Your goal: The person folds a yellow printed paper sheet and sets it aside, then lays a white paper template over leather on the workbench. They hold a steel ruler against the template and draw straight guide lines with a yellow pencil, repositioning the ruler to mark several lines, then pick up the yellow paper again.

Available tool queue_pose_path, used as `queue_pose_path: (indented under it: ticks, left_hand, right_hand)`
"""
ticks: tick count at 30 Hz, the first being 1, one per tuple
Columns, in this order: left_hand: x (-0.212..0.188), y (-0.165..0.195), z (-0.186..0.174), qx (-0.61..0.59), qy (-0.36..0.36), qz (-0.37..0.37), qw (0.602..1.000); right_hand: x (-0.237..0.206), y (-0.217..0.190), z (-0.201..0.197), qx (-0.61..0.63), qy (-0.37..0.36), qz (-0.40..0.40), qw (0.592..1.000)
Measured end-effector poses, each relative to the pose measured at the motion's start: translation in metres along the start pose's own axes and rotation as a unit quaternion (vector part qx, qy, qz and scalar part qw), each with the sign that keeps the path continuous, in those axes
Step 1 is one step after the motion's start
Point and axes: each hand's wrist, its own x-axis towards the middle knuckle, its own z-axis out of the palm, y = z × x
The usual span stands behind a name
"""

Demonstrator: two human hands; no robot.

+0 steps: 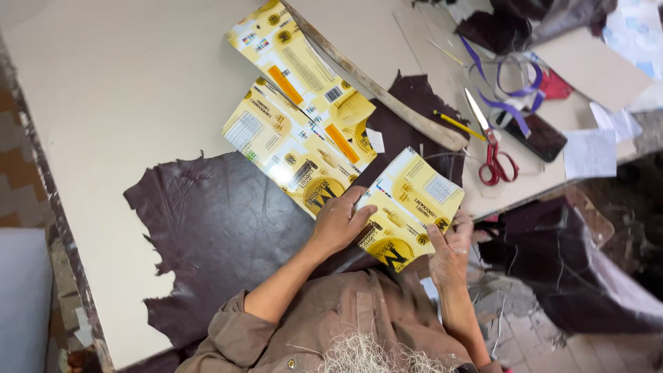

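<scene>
Yellow printed card (409,207) — a flattened carton panel — is held over the near edge of the pale table (117,83), gripped on two sides. Left hand (340,221) lies flat with spread fingers on the panel's left edge, also touching the neighbouring yellow panel (290,148); right hand (450,249) pinches the panel's near right edge between thumb and fingers. A third yellow panel (304,69) lies farther off, overlapping the second. All rest on a dark brown leather hide (221,228) spread over the table's near part, a second leather piece (414,117) showing just beyond the held card. Far right: a long wooden stick (373,86) running diagonally, a yellow pencil (459,126), red-handled scissors (492,148), purple ribbon (507,97) and a dark phone (542,136), well apart from both hands.
</scene>
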Motion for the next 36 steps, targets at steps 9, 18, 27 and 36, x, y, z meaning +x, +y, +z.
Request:
queue_pose_path:
  ticks: [9,18,27,36]
  left_hand:
    - [-0.009,0.015,0.014,-0.16,0.041,0.003,0.986]
    - [-0.028,0.035,0.051,-0.164,0.105,0.044,0.98]
    - [-0.077,0.034,0.053,-0.213,0.058,-0.101,0.97]
    - [-0.092,0.041,0.027,-0.032,0.257,0.003,0.966]
  right_hand:
    - [0.069,-0.054,-0.027,-0.201,-0.13,-0.011,0.971]
    - [0.075,-0.069,-0.033,-0.4,-0.18,-0.06,0.897]
    - [0.06,-0.07,-0.028,-0.356,-0.242,-0.053,0.901]
    - [0.081,-0.065,-0.013,-0.007,-0.193,0.053,0.98]
